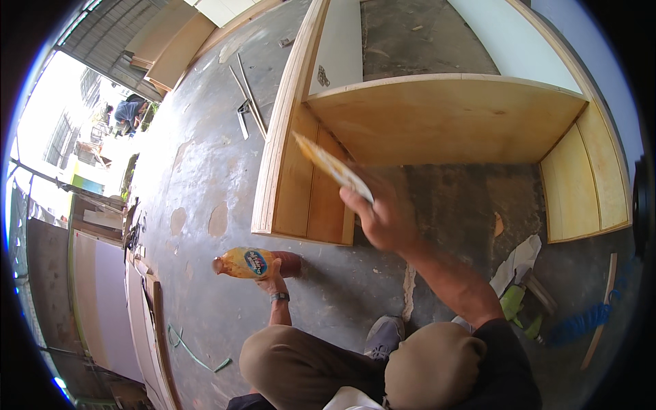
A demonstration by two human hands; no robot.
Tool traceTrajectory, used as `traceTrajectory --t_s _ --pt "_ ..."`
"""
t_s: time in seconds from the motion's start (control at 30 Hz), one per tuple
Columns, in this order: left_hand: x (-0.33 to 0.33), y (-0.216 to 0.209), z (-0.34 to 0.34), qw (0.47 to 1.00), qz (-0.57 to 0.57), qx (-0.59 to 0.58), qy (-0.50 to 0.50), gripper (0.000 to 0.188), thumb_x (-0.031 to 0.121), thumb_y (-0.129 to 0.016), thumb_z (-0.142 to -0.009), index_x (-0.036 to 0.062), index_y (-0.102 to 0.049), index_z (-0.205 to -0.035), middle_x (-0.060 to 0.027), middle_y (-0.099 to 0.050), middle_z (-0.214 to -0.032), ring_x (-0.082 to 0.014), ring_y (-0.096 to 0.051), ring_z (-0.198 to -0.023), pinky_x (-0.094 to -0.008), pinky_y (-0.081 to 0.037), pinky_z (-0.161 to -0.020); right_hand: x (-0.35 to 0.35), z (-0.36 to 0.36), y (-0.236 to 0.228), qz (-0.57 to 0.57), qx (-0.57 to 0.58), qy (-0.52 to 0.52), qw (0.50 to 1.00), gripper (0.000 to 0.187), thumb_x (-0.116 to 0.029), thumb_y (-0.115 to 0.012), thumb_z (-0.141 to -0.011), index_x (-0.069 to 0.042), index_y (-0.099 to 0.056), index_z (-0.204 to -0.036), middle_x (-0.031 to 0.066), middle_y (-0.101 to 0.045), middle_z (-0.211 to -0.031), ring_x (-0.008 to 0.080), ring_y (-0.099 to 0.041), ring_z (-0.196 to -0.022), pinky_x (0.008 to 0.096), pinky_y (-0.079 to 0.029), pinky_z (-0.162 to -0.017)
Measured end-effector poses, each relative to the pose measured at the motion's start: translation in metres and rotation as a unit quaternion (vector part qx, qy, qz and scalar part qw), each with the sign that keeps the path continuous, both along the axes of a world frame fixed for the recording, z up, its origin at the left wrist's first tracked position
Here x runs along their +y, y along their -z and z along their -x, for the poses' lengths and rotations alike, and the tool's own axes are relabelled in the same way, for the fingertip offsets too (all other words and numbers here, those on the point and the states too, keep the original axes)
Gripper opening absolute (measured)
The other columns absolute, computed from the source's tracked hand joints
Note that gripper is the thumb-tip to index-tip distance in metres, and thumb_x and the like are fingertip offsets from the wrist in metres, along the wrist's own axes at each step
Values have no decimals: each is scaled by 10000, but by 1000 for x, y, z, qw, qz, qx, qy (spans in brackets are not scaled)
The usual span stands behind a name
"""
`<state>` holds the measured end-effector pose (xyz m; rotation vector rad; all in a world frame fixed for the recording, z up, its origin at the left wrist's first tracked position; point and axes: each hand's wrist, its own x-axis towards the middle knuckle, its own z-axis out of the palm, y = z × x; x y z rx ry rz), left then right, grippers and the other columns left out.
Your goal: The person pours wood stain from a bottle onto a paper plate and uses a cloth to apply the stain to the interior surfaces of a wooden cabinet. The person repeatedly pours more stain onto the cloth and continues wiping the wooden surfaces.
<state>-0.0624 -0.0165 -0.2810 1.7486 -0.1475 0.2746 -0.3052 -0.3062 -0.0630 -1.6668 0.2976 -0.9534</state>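
My left hand [272,279], a watch on its wrist, is wrapped round a plastic bottle [236,264] with a blue oval label. It holds the bottle on its side above the floor; orange-brown stuff coats the inside. My right hand [386,215] is raised before the wooden cabinet frame [444,119], gripping a thin flat strip [335,169], white near my fingers and orange-yellow toward its tip. Motion smears the strip, so its exact kind cannot be told. Its tip is near the frame's left side panel [301,179]; whether they touch is unclear.
Two thin metal rods [249,96] and a try square [243,119] lie on the floor beyond the frame. Scraps [516,266], a wooden strip [600,311] and a blue coiled hose [581,322] are at right. Boards [102,301] stand at left. A person [130,113] bends over far off.
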Motion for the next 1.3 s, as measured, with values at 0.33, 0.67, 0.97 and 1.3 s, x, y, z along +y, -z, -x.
traceTrajectory --t_s 0.33,0.67,0.97,1.3 --pt "7 13 -8 1000 16 14 18 643 113 -946 -659 2 -601 -1191 -90 -658 -1129 -197 -633 -991 -341 -530 -920 -73 -106 36 54 -70 85 992 374 -133 -519 -1011 -14 -591 -1359 227 -670 -1225 339 -653 -1119 393 -474 -976" --pt "-5 15 -4 999 28 -10 34 568 111 -914 -693 -7 -615 -1162 -98 -668 -1106 -205 -643 -953 -357 -548 -886 -47 -85 10 42 -38 14 998 418 -210 -539 -1021 9 -588 -1374 204 -655 -1234 303 -617 -1144 375 -477 -981" --pt "1 27 -11 999 35 8 31 558 100 -901 -705 21 -624 -1182 -78 -672 -1108 -204 -641 -972 -353 -538 -913 22 9 20 124 -117 -152 973 529 15 -616 -888 -61 -589 -1411 159 -639 -1317 334 -600 -1164 434 -494 -974" --pt "9 3 -8 1000 2 9 9 655 126 -916 -671 11 -583 -1223 -90 -653 -1141 -199 -632 -1006 -355 -532 -932 -40 -83 37 139 -72 43 987 534 -56 -557 -911 -61 -558 -1445 166 -595 -1431 375 -561 -1269 423 -451 -1066"
